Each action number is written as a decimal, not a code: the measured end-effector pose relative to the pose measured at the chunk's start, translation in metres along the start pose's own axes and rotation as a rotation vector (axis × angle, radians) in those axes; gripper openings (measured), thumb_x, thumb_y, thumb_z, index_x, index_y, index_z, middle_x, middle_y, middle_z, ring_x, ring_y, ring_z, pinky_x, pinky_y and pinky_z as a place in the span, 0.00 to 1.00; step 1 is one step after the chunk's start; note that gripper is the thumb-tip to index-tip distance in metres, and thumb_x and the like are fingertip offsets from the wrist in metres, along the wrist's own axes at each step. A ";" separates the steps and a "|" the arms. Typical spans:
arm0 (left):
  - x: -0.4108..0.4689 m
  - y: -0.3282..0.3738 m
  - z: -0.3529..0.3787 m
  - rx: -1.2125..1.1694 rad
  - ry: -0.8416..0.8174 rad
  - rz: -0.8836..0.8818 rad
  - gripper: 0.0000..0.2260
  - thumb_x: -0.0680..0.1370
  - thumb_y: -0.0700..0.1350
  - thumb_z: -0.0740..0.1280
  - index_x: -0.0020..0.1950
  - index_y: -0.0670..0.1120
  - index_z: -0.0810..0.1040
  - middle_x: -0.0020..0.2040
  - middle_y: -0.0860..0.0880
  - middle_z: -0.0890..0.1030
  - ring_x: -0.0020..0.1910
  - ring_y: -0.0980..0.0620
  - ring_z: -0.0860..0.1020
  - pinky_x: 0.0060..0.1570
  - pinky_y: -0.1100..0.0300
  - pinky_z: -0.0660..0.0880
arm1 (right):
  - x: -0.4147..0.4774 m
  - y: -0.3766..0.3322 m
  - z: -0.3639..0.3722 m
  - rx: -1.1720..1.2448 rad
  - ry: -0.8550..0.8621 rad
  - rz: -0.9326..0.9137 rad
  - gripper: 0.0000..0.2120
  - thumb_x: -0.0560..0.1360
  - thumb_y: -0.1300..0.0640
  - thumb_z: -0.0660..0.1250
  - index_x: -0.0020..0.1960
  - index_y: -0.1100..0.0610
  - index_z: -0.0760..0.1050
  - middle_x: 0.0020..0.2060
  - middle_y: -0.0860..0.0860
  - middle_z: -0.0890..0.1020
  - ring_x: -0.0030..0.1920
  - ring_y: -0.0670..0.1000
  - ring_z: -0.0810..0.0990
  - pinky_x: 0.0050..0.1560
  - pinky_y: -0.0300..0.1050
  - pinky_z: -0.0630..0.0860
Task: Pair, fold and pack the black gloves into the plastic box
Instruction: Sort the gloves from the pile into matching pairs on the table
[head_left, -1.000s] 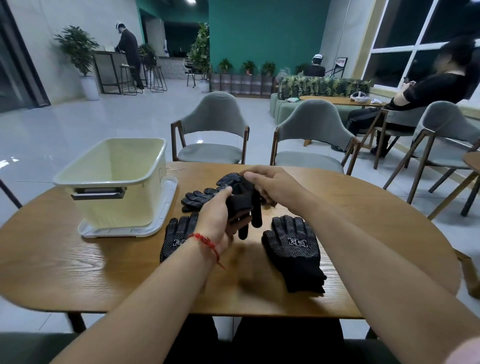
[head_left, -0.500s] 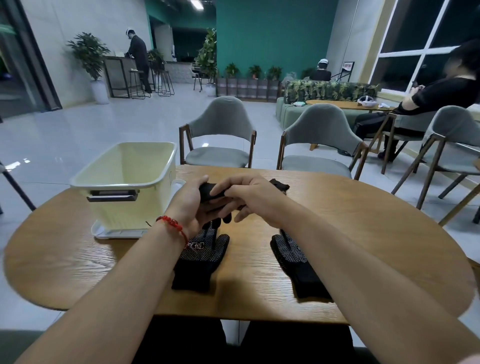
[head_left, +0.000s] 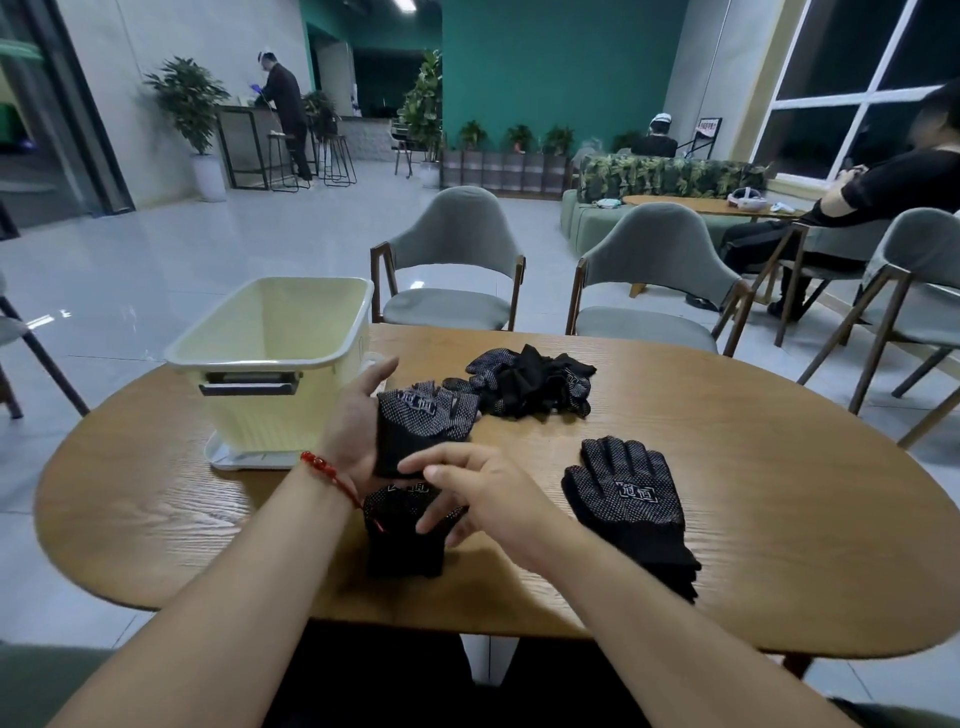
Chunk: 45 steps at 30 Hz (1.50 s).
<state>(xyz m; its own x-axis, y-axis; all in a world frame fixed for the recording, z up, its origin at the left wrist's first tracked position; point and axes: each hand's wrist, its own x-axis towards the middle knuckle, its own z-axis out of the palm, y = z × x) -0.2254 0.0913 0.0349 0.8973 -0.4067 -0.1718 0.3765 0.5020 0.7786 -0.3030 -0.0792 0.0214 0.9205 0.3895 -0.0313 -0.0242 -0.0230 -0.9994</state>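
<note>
Wooden table (head_left: 753, 545) carries everything. Plastic box (head_left: 270, 364) sits left, open-topped, within reach for packing. Unsorted glove pile (head_left: 530, 384) lies behind, and a flat pair (head_left: 628, 499) waits on the right. Left hand (head_left: 353, 421) cups the folded pair (head_left: 421, 431) near the box, thumb splayed. Right hand (head_left: 467, 483) curls at its lower edge, likely tucking; can't tell if it grips. Another glove (head_left: 400, 545) lies beneath.

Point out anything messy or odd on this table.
Only the glove heap at the table's far side: tangled and crumpled, unlike the pair lying flat on the right. The box stands on its lid, seemingly on purpose. Nothing looks spilled or damaged.
</note>
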 end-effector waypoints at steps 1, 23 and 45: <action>0.002 -0.003 -0.005 -0.014 0.005 0.004 0.40 0.78 0.63 0.66 0.77 0.33 0.69 0.70 0.32 0.75 0.63 0.35 0.79 0.66 0.43 0.77 | -0.001 0.005 0.003 0.005 -0.010 0.010 0.13 0.87 0.61 0.62 0.62 0.56 0.84 0.53 0.50 0.89 0.37 0.53 0.86 0.28 0.42 0.76; 0.027 -0.031 -0.043 -0.093 -0.008 -0.042 0.38 0.79 0.65 0.64 0.75 0.34 0.72 0.74 0.28 0.71 0.75 0.26 0.68 0.74 0.27 0.64 | -0.011 0.036 0.006 -0.172 -0.059 0.002 0.12 0.87 0.55 0.64 0.61 0.58 0.85 0.49 0.51 0.90 0.23 0.46 0.74 0.24 0.37 0.67; 0.021 -0.031 -0.041 -0.091 0.126 0.076 0.35 0.80 0.58 0.66 0.78 0.34 0.69 0.71 0.34 0.75 0.67 0.35 0.75 0.75 0.35 0.66 | -0.011 0.036 0.004 -0.177 -0.070 0.020 0.12 0.86 0.55 0.65 0.60 0.58 0.86 0.47 0.53 0.90 0.25 0.47 0.73 0.25 0.36 0.68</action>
<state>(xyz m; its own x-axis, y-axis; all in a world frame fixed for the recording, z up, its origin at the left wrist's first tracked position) -0.2086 0.0989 -0.0177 0.9436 -0.2691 -0.1930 0.3207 0.5972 0.7352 -0.3156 -0.0805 -0.0143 0.8911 0.4501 -0.0577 0.0329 -0.1909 -0.9811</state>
